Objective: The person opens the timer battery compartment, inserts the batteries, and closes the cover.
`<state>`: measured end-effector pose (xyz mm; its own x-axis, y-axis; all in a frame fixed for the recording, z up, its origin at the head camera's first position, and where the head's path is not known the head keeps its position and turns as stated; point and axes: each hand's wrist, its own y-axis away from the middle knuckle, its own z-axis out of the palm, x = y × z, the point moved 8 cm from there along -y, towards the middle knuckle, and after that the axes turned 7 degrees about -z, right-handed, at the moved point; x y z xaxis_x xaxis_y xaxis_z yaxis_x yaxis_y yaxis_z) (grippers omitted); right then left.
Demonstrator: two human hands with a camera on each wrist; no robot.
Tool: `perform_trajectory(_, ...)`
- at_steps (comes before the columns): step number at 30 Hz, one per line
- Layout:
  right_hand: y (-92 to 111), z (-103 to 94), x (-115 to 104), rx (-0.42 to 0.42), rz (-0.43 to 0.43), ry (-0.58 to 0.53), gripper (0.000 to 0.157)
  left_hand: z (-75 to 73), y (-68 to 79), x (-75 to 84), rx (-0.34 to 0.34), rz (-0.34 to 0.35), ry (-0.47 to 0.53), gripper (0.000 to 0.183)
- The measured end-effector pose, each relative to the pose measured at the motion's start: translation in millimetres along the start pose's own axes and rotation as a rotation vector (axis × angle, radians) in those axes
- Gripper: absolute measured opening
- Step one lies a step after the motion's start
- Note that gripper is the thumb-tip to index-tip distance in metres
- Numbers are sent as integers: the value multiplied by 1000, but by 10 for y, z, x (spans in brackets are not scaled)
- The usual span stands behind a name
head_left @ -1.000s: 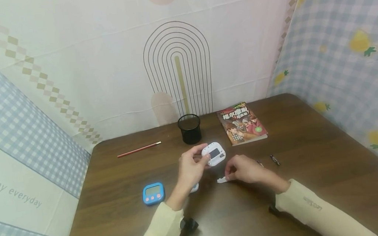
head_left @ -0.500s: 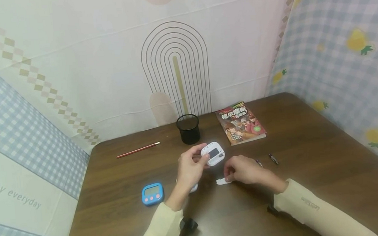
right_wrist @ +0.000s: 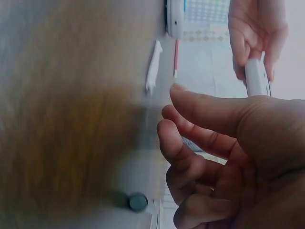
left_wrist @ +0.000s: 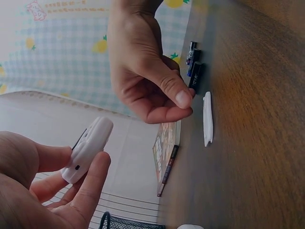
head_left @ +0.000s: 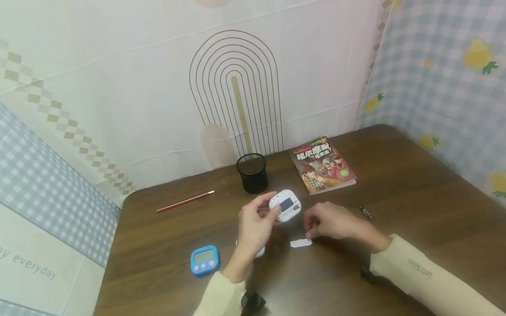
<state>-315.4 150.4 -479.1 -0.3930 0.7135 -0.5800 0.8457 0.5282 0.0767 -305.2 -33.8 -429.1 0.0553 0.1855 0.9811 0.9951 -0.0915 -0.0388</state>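
My left hand (head_left: 254,227) holds a white kitchen timer (head_left: 285,205) between thumb and fingers, raised above the table. Its back, with a dark rectangle and an uncovered battery slot, faces up towards the head camera. A small white battery cover (head_left: 301,243) lies on the table just below the right hand (head_left: 329,221). Those right fingers are loosely curled and hold nothing; both wrist views show the cover (left_wrist: 208,119) apart from them. To the right lies a battery (head_left: 366,212); the left wrist view shows several batteries (left_wrist: 194,69) behind the right hand.
A blue timer (head_left: 205,260) lies left of the left forearm, which partly hides another white object (head_left: 259,251). Further back are a red pencil (head_left: 185,201), a black mesh pen holder (head_left: 254,175) and a book (head_left: 323,166). Curtains stand behind the table (head_left: 153,245).
My right hand has let go of the battery cover and moved slightly up and right, now hiding one battery. The left hand stays in place with the white timer.
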Motion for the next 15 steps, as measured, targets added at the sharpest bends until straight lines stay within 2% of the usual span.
perform_trajectory(10, 68, -282, 181, -3, 12, 0, 13, 1, 16, 18, 5, -6, 12, 35)
perform_trajectory(15, 116, -407, 217, 14, -11, 4, 14, 2, 17, 23, 0, 3, 22, 34)
